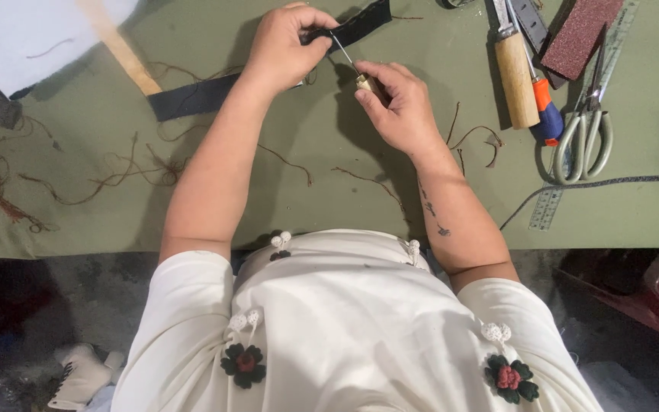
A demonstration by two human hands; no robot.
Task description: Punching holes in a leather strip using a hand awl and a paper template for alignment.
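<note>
Observation, head view. The green worktable (299,152) carries loose brown thread scraps (116,172) at left and tools at far right.

Left hand (280,46): fingers closed in a pinch on the black strap (352,27), which lies at the far middle of the table and runs down-left under the hand, reappearing as a dark band near the wooden stick (120,49). The strap end is lifted slightly off the cloth, as far as can be told.

Right hand (398,103): closed around the short handle of an awl (345,57); thumb and forefinger clamp it near the ferrule. The thin metal shaft slants up-left, its tip meeting the strap just beside the left fingertips.

Nearby, untouched: wooden-handled knife (516,72), orange-handled tool (547,114), scissors (585,133), sanding block (577,34), steel ruler (547,206), all well apart from both hands to the right.

Judgement on technique: the piercing seems best done with the strap held taut and the pinch kept close to the tip, yet not in line with it, since the point faces the left fingers and a slip would run into them. Steady pressure with a slight twist should give a cleaner hole than a jab. Keeping the shaft square to the strap face would likely stop the hole wandering toward the edge. Resting the right wrist on the table may add control.
</note>
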